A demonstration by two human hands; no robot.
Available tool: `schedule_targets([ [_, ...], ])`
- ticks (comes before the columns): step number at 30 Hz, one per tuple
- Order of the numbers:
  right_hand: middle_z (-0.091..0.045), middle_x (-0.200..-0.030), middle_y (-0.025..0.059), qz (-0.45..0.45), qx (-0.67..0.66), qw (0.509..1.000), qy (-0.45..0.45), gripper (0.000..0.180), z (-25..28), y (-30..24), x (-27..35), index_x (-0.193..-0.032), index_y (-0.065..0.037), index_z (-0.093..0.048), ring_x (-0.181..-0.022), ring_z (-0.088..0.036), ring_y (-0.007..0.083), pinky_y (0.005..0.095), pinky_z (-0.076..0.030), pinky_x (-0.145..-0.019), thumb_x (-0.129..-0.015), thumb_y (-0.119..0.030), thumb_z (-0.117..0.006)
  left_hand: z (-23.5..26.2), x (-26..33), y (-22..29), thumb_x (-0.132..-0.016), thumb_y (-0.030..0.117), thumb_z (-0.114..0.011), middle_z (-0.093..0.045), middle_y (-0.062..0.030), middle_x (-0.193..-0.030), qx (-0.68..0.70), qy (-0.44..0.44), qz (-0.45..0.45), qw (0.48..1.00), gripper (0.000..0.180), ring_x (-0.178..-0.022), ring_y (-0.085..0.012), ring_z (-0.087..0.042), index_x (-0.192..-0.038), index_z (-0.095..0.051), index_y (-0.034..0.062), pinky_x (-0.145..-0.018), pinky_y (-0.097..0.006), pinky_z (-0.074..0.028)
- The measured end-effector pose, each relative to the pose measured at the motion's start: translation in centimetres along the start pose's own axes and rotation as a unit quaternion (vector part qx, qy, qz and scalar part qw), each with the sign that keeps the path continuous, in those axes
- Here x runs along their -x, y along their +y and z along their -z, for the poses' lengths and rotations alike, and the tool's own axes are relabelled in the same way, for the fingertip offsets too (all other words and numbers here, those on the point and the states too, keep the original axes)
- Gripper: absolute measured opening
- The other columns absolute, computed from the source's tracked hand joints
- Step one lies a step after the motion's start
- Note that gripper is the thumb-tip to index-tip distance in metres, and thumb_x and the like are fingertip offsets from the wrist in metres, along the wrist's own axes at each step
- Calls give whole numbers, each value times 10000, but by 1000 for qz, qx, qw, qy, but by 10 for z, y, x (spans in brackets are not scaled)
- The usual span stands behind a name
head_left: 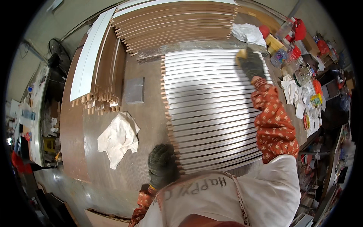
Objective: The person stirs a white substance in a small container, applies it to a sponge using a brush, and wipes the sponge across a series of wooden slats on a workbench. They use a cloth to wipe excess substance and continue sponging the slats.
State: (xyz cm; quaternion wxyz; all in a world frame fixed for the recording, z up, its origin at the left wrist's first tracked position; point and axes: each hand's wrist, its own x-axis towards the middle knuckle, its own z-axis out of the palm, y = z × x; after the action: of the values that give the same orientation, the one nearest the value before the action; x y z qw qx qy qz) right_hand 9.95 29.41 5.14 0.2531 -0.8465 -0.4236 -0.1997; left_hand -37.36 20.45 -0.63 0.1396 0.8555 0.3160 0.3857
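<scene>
A row of narrow white slats [211,104] lies side by side on the brown table, with short wooden dowels [165,89] sticking out of their ends. My right hand [252,66], in a dark glove, is at the far right part of the row. It grips a yellow sponge-like block [241,56] against the slats. My left hand [162,164], also gloved, is beside the near left corner of the row. Its fingers look curled in, and whatever might be inside them is hidden.
Stacked doweled boards [177,28] line the far side, and another stack [92,60] stands at the left. A grey flat block [134,90] and a crumpled white cloth [119,138] lie left of the slats. Bottles, rags and clutter [298,79] fill the right side.
</scene>
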Motion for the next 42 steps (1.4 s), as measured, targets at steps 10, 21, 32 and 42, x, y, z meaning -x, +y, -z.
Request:
schedule_targets([
  [10, -613, -1017, 197, 242, -261, 906, -229, 434, 15, -284, 61, -1130, -36, -538, -924, -597, 337, 423, -457, -859, -804, -315, -603, 2, 1, 1, -709, 50, -629, -646, -150, -980, -5, -1, 4, 1000, 231, -959, -360, -599, -939, -643, 38, -862, -467, -468],
  [21, -604, -973, 194, 285, -46, 957, 10, 528, -10, -67, -12, -1285, -34, -440, -891, -582, 340, 456, -456, -836, -845, -299, -563, 2, -2, 1, -749, 84, -622, -647, -178, -999, -23, -22, -38, 999, 194, -954, -380, -606, -931, -654, 24, -859, -479, -460],
  [32, -540, -1209, 218, -99, 110, 989, -3, 663, 3, 128, -66, -1325, -92, -450, -1150, -491, 387, 439, -373, -992, -786, -433, -627, 4, -2, -8, -539, 247, -782, -595, -120, -1031, -45, -63, -77, 994, 483, -993, -332, -566, -947, -600, 64, -893, -486, -439],
  [42, -594, -1065, 235, 232, -66, 970, -18, 531, -55, -122, -28, -1171, 15, -517, -1019, -562, 375, 441, -421, -930, -850, -406, -559, -7, -5, -12, -725, 49, -641, -643, -155, -951, 24, -11, -24, 999, 190, -901, -360, -616, -912, -627, 19, -798, -474, -496],
])
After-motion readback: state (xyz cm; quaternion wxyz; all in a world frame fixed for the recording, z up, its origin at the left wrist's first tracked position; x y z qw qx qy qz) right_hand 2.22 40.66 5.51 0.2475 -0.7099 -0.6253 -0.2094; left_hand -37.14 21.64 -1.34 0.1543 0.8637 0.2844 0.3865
